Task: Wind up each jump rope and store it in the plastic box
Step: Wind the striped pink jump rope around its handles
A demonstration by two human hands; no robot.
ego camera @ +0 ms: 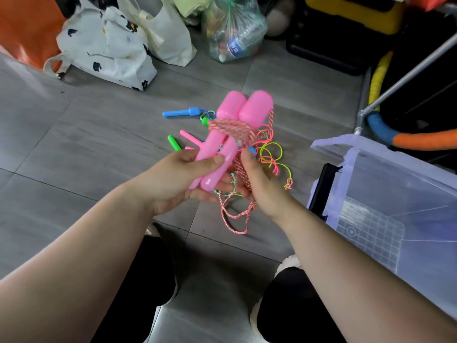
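Observation:
My left hand [183, 179] grips two pink jump rope handles [237, 115] held side by side, pointing up and away. A red-and-white braided cord [232, 127] is wound around their middle. My right hand [257, 179] pinches the loose part of that cord, which hangs down in a loop [237, 224] below both hands. Behind them on the floor lie more ropes: a blue handle [180, 112], a green handle [173, 142], a thin pink handle [189, 138] and tangled yellow and pink cords [270, 157]. The clear plastic box [385, 184] stands at the right with nothing visible inside.
White bags [108, 48] and a clear bag of bottles [235, 28] stand at the back on the grey tiled floor [86, 134]. A metal pole [405, 75] and foam-wrapped hoops [420, 139] are beyond the box. My knees in black trousers are at the bottom.

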